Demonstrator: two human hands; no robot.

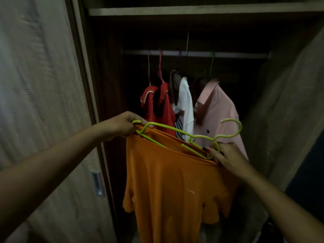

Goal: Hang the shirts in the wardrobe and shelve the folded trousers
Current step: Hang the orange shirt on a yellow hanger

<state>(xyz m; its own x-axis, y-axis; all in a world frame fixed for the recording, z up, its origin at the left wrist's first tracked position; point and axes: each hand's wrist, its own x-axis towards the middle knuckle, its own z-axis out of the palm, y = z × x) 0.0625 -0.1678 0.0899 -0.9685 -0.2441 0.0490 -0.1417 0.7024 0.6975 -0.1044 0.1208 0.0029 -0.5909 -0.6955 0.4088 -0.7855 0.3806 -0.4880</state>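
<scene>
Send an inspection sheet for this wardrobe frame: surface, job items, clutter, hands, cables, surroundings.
Surface: rail carries hung clothes; shelf above is seen from below, its top hidden.
Job's things: orange shirt partly on green hanger, not yet on the rail, hook free and pointing right. Red shirts, white shirt and pink shirt hang on the rail. Folded trousers: nothing seen.
Clutter: nothing seen.
Hands: left hand grips the hanger's left end with the shirt's shoulder; right hand pinches the hanger's right arm at the neckline.
Cables: nothing seen.
Surroundings: sliding door at left with recessed handle; wardrobe interior dark.
</scene>
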